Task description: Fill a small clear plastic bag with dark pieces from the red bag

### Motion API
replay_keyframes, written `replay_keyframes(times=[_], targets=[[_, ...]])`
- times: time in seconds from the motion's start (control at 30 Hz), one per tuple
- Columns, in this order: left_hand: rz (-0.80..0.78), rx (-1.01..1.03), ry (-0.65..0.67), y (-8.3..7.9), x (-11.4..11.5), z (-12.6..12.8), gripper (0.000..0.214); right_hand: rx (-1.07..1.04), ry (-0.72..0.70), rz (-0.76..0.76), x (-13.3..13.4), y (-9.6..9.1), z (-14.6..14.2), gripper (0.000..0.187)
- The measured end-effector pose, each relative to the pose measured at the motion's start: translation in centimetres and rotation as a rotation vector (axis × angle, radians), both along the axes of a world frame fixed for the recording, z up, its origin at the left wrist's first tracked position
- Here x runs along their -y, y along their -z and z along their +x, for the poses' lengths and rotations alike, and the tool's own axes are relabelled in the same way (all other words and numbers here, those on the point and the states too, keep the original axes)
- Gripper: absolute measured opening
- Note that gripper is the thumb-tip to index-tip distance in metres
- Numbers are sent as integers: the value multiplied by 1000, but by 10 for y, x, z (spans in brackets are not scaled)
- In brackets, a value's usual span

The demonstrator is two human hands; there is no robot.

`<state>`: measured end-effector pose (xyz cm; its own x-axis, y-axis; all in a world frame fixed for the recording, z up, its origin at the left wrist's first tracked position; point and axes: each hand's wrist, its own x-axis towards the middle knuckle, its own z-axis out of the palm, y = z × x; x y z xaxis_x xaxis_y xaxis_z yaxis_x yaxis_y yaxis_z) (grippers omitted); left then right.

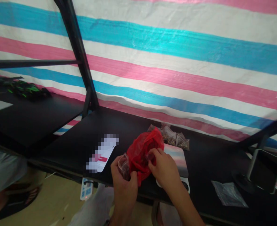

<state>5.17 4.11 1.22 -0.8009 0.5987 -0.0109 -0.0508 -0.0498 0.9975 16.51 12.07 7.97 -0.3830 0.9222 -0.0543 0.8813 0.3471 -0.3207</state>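
On the black bench (201, 166), a red plastic bag (140, 147) is set between the two hands, near the front edge. By the left hand (125, 185), a small clear packet (123, 166) with dark contents is gripped, the fingers being closed around it just beside the red plastic bag. The fingers of the right hand (163, 166) are bent nearly together at the bag's opening; whether anything is pinched there cannot be told. Behind the bag, several filled sachets (170, 135) are grouped, and a pastel-coloured flat object (177, 158) is partly covered by the right hand. A white printed card (103, 157) is laid to the left, and a flat clear pouch (229, 193) is placed well to the right.
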Motion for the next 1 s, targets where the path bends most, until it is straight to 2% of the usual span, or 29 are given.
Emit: replay_keyframes(times=[0.13, 0.3, 0.5, 0.57, 0.77, 1.0], targets=[[24, 12, 47, 3, -1, 2, 61, -64, 4, -6, 0, 6, -3, 24], [55, 22, 96, 1, -2, 3, 61, -262, 6, -92, 0, 12, -3, 21], [15, 92, 67, -3, -2, -2, 62, -418, 61, -127, -2, 3, 5, 18], [7, 102, 57, -6, -3, -5, 63, -373, 68, -70, -2, -2, 9, 20], [18, 27, -1, -9, -3, -5, 58, -3, 4, 43, 0, -4, 9, 26], [46, 39, 116, -1, -2, 8, 66, -44, 22, -38, 3, 1, 5, 25]])
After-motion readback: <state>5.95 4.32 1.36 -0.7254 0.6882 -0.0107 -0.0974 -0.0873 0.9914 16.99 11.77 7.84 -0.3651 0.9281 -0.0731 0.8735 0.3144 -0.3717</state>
